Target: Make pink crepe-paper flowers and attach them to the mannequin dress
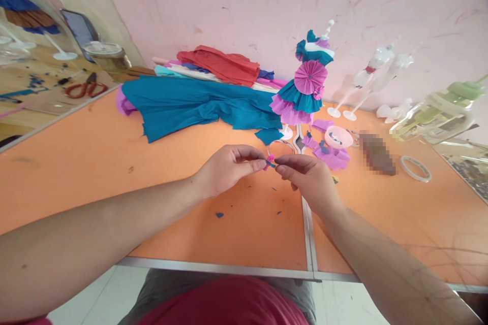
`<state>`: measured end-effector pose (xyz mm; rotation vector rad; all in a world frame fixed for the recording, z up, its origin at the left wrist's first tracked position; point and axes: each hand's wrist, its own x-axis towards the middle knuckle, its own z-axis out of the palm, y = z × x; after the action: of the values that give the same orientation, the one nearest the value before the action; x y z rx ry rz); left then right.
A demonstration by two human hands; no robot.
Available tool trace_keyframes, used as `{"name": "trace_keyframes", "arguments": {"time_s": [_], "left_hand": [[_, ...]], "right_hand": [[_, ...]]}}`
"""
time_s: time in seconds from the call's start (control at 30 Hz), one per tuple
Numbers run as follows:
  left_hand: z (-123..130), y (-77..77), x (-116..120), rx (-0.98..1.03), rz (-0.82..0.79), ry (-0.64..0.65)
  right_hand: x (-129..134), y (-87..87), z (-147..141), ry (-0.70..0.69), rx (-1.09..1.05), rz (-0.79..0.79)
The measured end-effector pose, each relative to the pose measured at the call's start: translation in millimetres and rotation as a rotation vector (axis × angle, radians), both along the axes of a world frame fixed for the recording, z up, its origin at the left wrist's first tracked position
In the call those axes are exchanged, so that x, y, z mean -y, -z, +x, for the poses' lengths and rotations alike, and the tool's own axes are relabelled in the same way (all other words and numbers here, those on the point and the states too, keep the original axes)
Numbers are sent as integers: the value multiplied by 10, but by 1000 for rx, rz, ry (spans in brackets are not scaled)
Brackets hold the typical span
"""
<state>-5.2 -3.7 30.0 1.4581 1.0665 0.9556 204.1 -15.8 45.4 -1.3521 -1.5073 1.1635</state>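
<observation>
Over the orange table (160, 188), my two hands meet at a tiny pink crepe-paper piece (271, 158) with a thin teal strip (271, 164) at it. My left hand (224, 170) is closed, thumb and forefinger pinching the pink piece from the left. From the right, my right hand (316, 177) pinches the end of the teal strip. Just behind the fingers stand a dress figure (310, 76) in teal and pink-purple crepe paper and a pair of scissors (299, 139). The fingertips partly hide the small piece.
Teal crepe paper (183, 106) lies across the back, with folded red paper (221, 63) behind it. To the right are a pink bowl (339, 137), purple scraps (335, 158), a tape roll (415, 168), white stands (349, 115) and a bottle (442, 106). Orange-handled pliers (86, 90) lie left.
</observation>
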Motion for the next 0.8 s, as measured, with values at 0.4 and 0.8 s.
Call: {"name": "trace_keyframes", "arguments": {"time_s": [0.4, 0.8], "left_hand": [[28, -85, 87, -219, 262, -68], [39, -33, 60, -11, -9, 95]], "right_hand": [[28, -42, -24, -66, 47, -35], [37, -96, -12, -129, -20, -104]]}}
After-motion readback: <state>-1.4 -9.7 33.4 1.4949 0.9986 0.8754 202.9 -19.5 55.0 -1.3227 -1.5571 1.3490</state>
